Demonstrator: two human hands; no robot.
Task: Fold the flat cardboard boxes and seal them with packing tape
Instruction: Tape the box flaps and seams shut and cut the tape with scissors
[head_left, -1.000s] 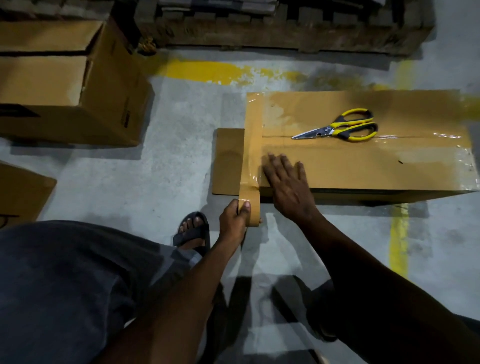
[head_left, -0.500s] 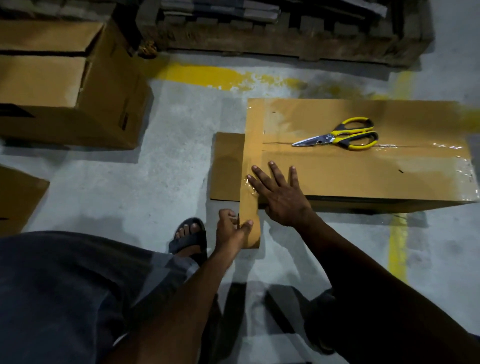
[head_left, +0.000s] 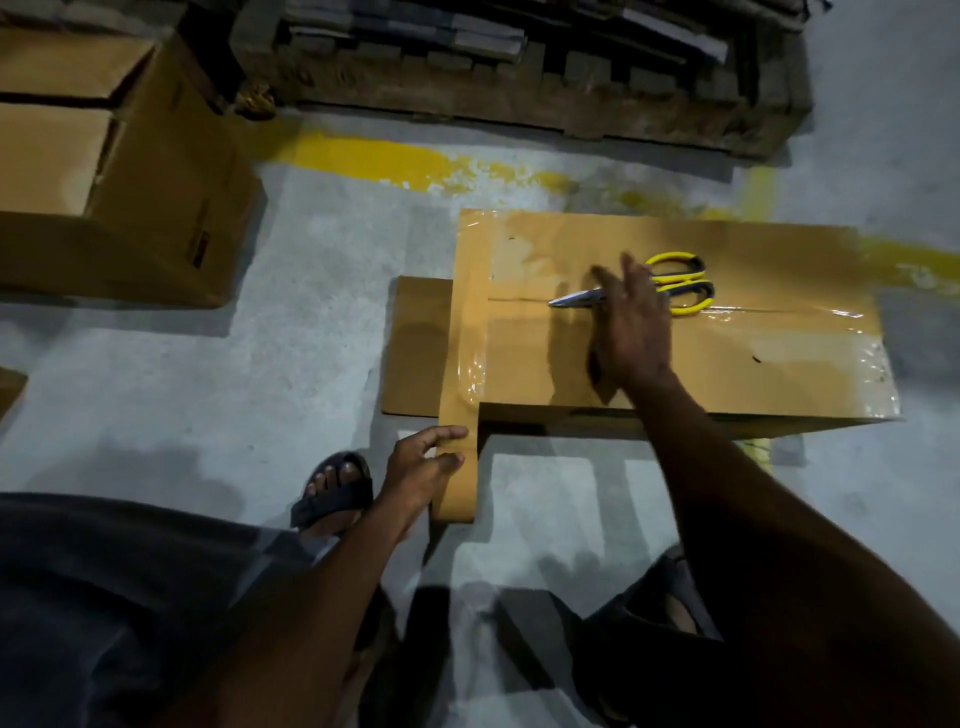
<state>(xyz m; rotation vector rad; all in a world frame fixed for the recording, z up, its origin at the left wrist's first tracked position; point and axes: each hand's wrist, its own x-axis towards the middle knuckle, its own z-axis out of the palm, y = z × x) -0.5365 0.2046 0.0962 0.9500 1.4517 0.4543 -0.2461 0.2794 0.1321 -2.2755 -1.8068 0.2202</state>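
The cardboard box (head_left: 727, 358) stood on the floor (head_left: 311, 322), with packing tape (head_left: 467, 332) across its left end and hanging past the near edge. The left hand (head_left: 421, 467) pinched the hanging tape; I think this grip should hold it tight. The right hand (head_left: 631, 332), fingers straight and empty, was over the scissors (head_left: 680, 283); a cut close below the edge seemed best.

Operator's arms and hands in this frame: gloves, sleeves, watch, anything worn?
Nothing worn that shows. The left hand and right hand are bare, no gloves; both forearms bare to the frame's edge, no cuff, watch or band visible. The right hand is motion-blurred, so rings cannot be ruled out.
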